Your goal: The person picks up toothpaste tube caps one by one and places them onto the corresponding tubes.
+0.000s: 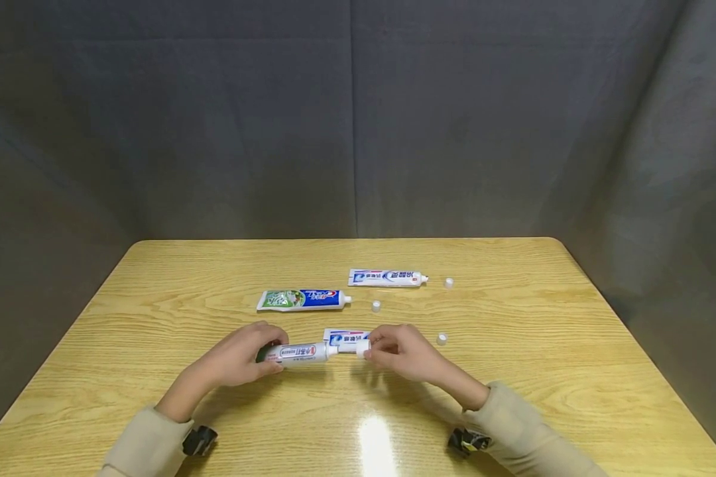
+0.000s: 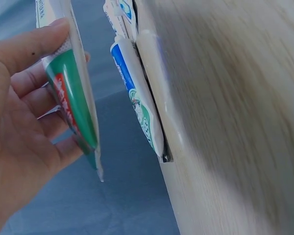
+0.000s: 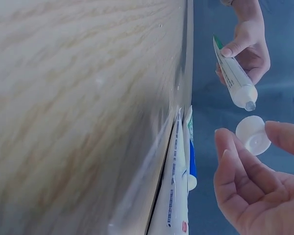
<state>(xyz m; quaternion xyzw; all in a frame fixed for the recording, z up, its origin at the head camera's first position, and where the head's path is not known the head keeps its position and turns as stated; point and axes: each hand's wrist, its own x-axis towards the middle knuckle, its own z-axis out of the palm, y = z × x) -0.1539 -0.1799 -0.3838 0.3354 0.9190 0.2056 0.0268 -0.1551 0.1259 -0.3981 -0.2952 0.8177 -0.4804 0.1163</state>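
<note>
My left hand point(image 1: 247, 356) grips a white and green toothpaste tube point(image 1: 301, 353) above the table, its nozzle pointing right. Thumb and fingers wrap the green end of that tube point(image 2: 71, 93) in the left wrist view. My right hand point(image 1: 407, 352) pinches a white cap point(image 1: 362, 348) between thumb and fingertips. In the right wrist view the cap point(image 3: 253, 135) is apart from the bare nozzle, a small gap between them. Behind both lies a white and blue toothpaste tube point(image 1: 347, 336) on the table, partly hidden by the held tube and right hand.
A green and blue toothpaste tube point(image 1: 303, 300) lies farther back on the wooden table point(image 1: 173, 291). Behind it is another white tube point(image 1: 388, 277). Loose white caps stand near the tubes: one in the middle point(image 1: 376, 306), another cap point(image 1: 449, 282) at the back, a third cap point(image 1: 441, 339) at right.
</note>
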